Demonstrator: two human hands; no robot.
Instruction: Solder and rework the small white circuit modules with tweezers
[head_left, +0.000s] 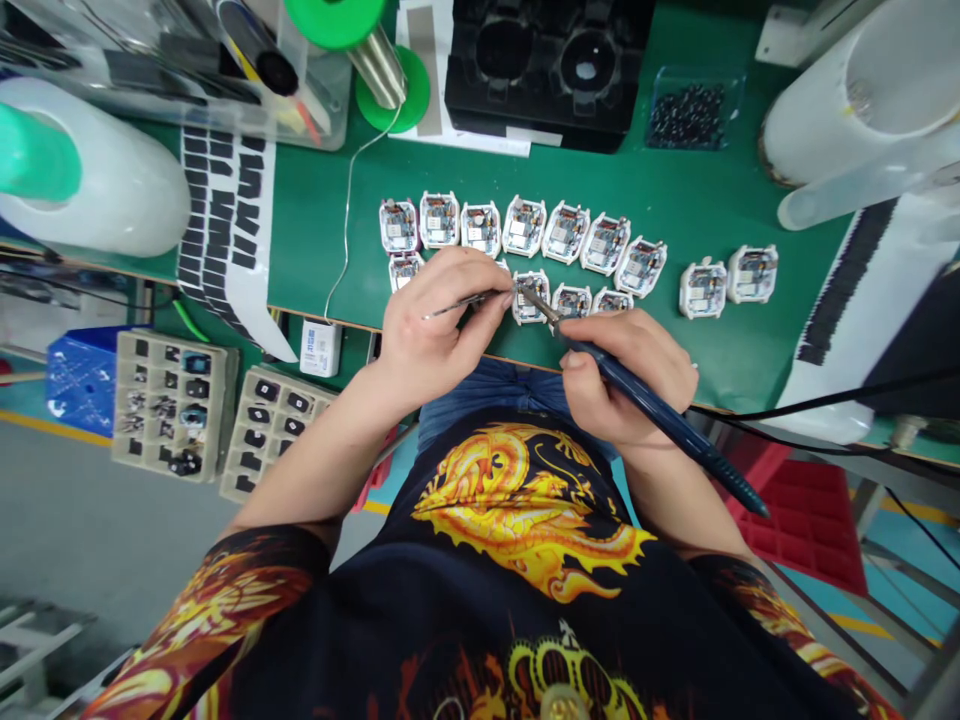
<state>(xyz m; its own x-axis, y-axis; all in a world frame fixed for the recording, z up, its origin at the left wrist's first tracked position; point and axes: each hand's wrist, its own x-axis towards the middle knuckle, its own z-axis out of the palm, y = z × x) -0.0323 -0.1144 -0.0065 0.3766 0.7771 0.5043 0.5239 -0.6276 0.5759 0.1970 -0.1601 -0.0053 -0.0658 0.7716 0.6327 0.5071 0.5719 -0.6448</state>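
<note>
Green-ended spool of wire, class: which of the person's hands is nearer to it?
The left. The left hand is on the spool's side of the bench, nearly straight below it in the view; the right hand, holding a dark blue tool, is lower and well to the right.

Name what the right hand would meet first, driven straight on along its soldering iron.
Probably the fingertips of the left hand, just beyond the soldering iron; depth is unclear, so the watch case might come first.
</note>
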